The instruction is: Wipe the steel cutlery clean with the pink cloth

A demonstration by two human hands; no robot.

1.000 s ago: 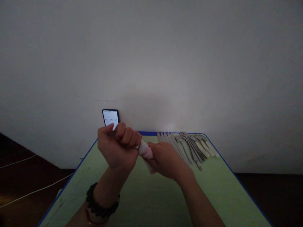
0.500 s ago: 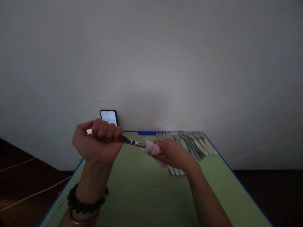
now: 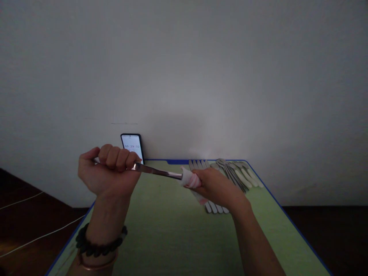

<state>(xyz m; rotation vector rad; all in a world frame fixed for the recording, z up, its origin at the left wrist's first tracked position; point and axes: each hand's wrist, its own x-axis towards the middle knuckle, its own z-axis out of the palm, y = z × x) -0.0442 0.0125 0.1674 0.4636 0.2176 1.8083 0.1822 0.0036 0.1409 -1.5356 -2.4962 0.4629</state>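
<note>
My left hand is a closed fist round the handle of a metal knife, held above the green table. The bare blade runs to the right, out of the fist. My right hand is closed on a pink and white cloth wrapped round the blade's far end. Both hands hover above the table's far half.
A row of knives, forks and spoons lies at the table's far right, some with white handles. A phone showing a timer leans on the white wall at the far left. White cables cross the dark floor at left.
My hands were close together with the cloth against the left fist. They have drawn apart, the left going left and the cloth sliding right, so the blade now shows.
</note>
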